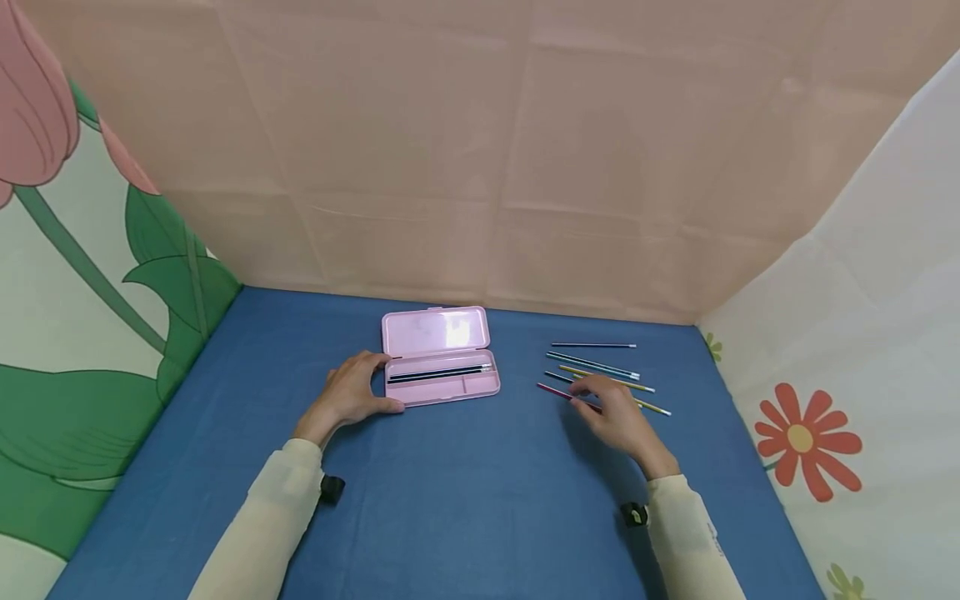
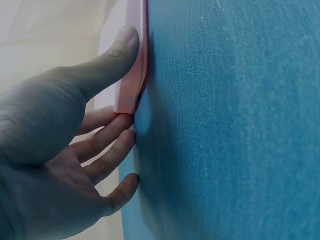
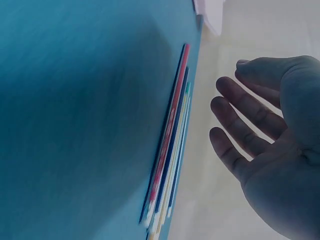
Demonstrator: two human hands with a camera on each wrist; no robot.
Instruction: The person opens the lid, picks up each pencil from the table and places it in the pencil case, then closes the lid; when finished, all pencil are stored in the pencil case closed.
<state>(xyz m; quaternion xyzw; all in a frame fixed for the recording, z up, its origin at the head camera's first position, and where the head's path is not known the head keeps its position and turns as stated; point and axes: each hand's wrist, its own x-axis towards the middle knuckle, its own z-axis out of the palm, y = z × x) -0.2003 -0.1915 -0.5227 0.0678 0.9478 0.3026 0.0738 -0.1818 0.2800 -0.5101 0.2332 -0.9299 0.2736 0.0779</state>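
Observation:
An open pink pencil case lies on the blue cloth, its lid tipped back. Dark pencils with pale ends rest inside its tray. My left hand holds the case's left end; in the left wrist view the thumb presses the front wall while fingers touch the end. To the right, my right hand hovers over loose pencils with its fingers loosely bent. A red pencil lies nearest to it, and the right wrist view shows a gap between fingertips and pencils. Nothing is in that hand.
Beyond the red one lie teal pencils, yellow pencils and a lone dark pencil, roughly side by side. A beige sheet rises behind the table. Flower-printed sheets stand at left and right.

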